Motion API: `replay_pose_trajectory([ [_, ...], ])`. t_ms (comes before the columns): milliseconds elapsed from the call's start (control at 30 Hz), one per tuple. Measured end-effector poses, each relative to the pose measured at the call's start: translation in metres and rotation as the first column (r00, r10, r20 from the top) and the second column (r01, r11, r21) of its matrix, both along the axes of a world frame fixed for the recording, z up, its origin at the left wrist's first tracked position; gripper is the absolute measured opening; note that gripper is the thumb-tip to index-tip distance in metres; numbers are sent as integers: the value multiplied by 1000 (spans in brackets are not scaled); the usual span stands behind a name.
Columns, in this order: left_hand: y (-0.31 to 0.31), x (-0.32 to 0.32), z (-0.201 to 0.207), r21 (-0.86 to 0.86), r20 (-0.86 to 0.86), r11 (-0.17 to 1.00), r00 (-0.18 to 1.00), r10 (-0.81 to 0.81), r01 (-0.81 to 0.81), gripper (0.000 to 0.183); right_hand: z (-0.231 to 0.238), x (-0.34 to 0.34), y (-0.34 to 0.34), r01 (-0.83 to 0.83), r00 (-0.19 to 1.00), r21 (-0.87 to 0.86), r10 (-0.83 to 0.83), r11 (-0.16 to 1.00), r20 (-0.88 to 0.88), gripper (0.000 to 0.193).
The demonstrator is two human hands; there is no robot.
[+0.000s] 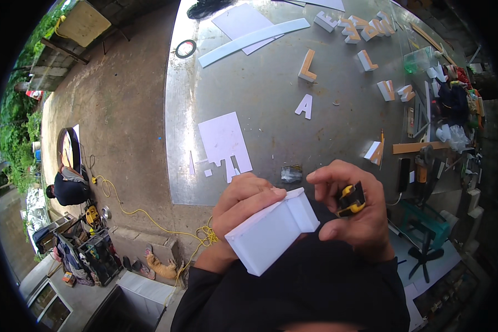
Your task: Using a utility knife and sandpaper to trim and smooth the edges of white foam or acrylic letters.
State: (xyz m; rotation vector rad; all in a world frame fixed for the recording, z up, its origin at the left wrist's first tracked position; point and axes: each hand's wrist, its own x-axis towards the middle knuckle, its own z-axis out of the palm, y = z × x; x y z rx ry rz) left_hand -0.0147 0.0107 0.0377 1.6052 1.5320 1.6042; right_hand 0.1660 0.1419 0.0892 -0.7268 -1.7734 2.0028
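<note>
At the worktop's (260, 99) near edge: left hand (240, 200) clasps white L-shaped block (268, 235), probably light, stiff, dentable; best held by long side. Right hand (366, 224) cradles yellow-and-black tool (351, 200).

On the counter (249, 88), a sheet (221, 138) lies ahead and left of the left hand (243, 202); farther back, a strip (254, 41) crosses another sheet (232, 21), right of a tape roll (193, 51). Letter blocks (369, 33) cluster at the far right, and a phone (404, 174) lies right of the right hand (368, 207).
</note>
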Motion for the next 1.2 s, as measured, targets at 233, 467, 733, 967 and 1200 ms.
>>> replay_pose_trajectory([
  [233,-2,8,-5,-36,373,999,928,-15,31,60,-4,-6,-12,199,975,-169,-213,965,-63,49],
  [467,-3,9,-14,-94,813,983,582,-17,159,79,13,-5,1,-199,975,414,135,888,177,49],
  [733,0,5,-18,31,664,988,736,-132,150,70,6,-2,-12,-44,996,407,7,912,92,46],
  [967,0,-10,-8,-98,269,967,942,-202,236,69,14,-2,0,-154,985,671,60,726,161,41],
  [1200,2,-1,-8,37,388,985,906,-168,167,69,15,-2,0,-194,976,707,59,680,211,41],
])
